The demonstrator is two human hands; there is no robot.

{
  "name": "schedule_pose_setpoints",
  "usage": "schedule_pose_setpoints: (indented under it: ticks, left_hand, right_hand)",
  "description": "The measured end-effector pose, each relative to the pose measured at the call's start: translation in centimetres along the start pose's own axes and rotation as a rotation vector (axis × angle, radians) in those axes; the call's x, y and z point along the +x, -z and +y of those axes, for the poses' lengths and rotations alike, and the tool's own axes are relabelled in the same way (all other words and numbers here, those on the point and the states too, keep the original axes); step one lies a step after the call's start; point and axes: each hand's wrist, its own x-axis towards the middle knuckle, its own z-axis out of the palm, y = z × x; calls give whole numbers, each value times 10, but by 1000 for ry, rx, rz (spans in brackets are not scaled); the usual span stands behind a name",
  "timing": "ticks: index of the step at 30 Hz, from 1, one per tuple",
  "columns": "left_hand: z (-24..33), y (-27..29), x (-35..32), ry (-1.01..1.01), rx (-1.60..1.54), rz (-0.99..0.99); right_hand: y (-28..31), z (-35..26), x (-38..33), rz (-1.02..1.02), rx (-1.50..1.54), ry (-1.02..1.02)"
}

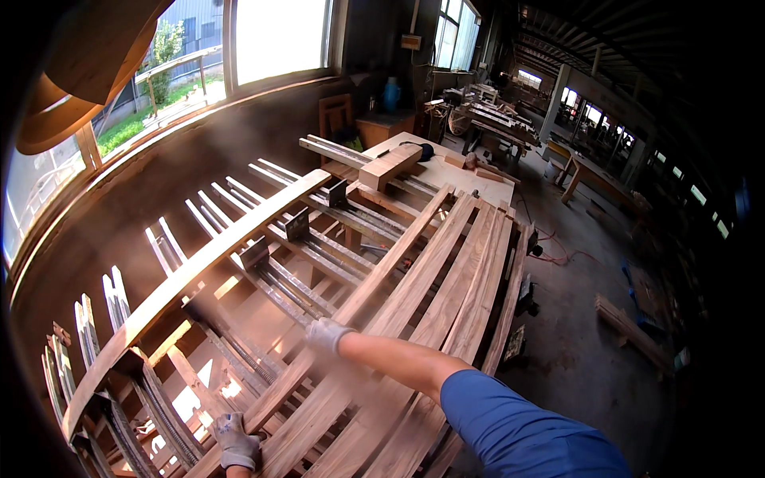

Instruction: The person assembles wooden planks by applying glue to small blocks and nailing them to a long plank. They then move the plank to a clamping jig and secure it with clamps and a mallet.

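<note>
Long wooden boards lie side by side across a rack of metal clamp bars. My right hand, in a pale work glove, reaches across them and grips the left edge of the leftmost board about midway along. Lower down, my left hand in a matching glove is closed on the near part of that same board. The fingertips of both hands are partly hidden, and dust blurs the right one a little. Dark metal clamp jaws stand up from the bars left of the boards.
A long pale beam crosses the clamp bars on the left, below the windows. At the far end, a thick wood block rests near a pale panel. Stacked timber lies on the floor at right.
</note>
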Motion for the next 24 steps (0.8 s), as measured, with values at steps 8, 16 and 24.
schedule_pose_setpoints:
  ticks: [8,16,24]
  left_hand:
    - [24,22,-3,26,-86,-107]
    - [26,16,-6,19,-8,-102]
    - [-8,6,-19,-41,-110,-6]
  right_hand:
    - [28,4,-23,-113,31,25]
    - [24,5,-32,-75,-58,65]
    - [33,-3,-4,-46,151,48]
